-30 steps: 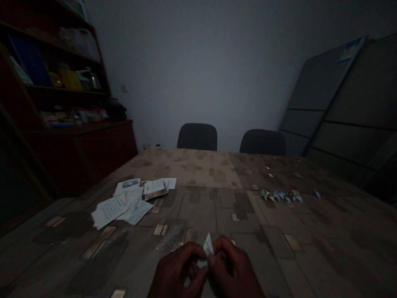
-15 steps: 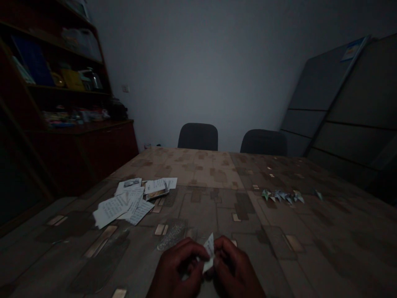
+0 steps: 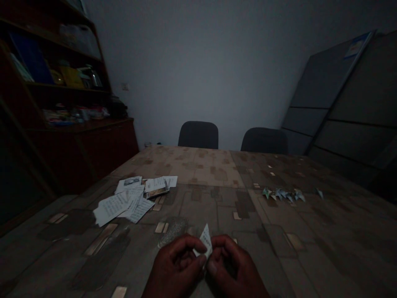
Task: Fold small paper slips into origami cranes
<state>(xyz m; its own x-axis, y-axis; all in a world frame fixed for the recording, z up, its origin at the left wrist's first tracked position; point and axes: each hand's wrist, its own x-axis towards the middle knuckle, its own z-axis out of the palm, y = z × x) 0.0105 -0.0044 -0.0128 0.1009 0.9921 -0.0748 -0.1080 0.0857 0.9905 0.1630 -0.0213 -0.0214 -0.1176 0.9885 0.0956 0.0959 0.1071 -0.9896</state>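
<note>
Between my hands, close to the near side of the table, is a small folded piece of printed paper [image 3: 206, 241] with a pointed tip facing up and away. My left hand [image 3: 178, 265] pinches its left side between thumb and forefinger. On the other side, my right hand [image 3: 231, 265] has its thumb and bent fingers closed at the paper's right edge. The fingers cover the lower part of the fold. Off to the left lies a loose pile of printed paper sheets [image 3: 113, 207]. Several small folded paper pieces [image 3: 279, 194] stand in a row to the right.
A patterned cloth covers the table [image 3: 198, 165]. One more folded piece [image 3: 319, 193] lies apart at the right. Two dark chairs, a left chair [image 3: 198, 135] and a right chair [image 3: 264, 140], stand at the far edge. A loaded shelf cabinet [image 3: 77, 132] is at the left.
The folded paper has turned in my fingers, and its tip now leans more to the left and stands higher. My left fingers have shifted along its side. The camera view has moved slightly.
</note>
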